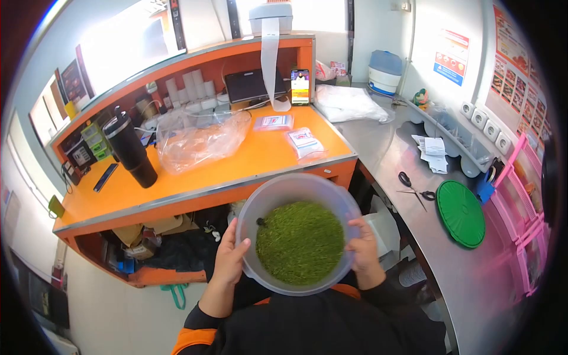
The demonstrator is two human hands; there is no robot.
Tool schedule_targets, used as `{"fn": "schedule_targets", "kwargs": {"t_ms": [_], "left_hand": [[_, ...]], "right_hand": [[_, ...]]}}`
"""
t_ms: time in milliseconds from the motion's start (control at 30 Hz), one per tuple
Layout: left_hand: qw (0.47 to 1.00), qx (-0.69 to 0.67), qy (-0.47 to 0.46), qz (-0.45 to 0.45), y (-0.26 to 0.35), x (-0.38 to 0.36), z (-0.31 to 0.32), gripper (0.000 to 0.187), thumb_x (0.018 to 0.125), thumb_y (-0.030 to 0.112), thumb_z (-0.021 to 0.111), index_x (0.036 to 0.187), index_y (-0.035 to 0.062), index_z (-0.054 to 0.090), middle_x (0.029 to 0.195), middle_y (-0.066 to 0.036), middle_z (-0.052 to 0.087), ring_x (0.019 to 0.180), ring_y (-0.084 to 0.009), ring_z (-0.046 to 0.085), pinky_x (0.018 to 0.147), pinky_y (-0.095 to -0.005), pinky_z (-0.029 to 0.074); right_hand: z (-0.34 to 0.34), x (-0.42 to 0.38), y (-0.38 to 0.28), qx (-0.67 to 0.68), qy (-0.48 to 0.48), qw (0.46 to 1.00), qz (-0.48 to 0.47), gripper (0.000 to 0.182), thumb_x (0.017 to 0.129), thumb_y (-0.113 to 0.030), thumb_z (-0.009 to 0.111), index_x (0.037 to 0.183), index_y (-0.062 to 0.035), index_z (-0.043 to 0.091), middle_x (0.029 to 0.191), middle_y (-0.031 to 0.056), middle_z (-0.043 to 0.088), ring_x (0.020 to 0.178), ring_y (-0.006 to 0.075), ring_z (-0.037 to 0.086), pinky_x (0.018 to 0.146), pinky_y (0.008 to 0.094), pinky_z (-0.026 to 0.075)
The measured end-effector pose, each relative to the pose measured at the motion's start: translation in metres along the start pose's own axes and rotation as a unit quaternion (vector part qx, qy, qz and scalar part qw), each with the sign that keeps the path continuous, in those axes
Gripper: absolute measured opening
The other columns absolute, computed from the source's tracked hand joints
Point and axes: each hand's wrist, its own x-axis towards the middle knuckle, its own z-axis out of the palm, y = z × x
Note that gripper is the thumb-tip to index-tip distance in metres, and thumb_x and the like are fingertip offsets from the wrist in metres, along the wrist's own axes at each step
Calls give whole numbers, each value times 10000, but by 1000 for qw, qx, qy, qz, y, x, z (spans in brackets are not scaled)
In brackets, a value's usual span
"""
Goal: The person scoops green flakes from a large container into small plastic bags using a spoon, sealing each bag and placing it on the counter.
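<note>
A round translucent plastic tub (248, 195) is held up in front of my body, between my two hands. Finely cut green herbs or leaves (302, 242) fill its lower part, and a small dark object (260, 222) shows at their left edge. My left hand (232, 251) grips the tub's left side, thumb near the rim. On the right side my right hand (364, 245) is closed on the tub wall, its fingers slightly blurred. The tub is apart from the orange desk (236, 180) beyond it.
On the desk stand a black tumbler (131, 151), a clear plastic bag (201, 139), a phone (105, 177) and small packets (306, 143). The steel counter (384, 148) at right holds scissors (416, 189), a green lid (460, 214), paper slips (433, 154) and pink racks (526, 225).
</note>
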Motion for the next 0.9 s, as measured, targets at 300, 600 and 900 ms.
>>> {"fn": "schedule_targets", "kwargs": {"t_ms": [300,600,900], "left_hand": [[981,83,162,-73,-47,-17,-92,355,867,4,493,1222,-8,498,1055,-76,606,909,-163,588,776,-279,469],[982,151,107,-28,-42,18,-50,437,817,9,607,1232,-66,494,1022,-89,604,884,-134,560,788,-257,448],[975,180,125,-38,-64,52,-55,391,749,41,705,1110,-43,578,745,35,529,606,-27,470,532,-165,380]], "right_hand": [[22,23,62,-133,-279,951,-26,454,594,108,449,999,-47,584,1339,113,364,1295,266,300,1063,330,174],[-17,43,54,-177,-168,969,29,479,597,106,429,1034,-42,558,1241,61,475,1165,189,433,947,275,336],[-46,90,86,-173,-175,967,67,445,628,109,444,1031,-30,572,1312,110,431,1266,239,371,1025,304,262]]}}
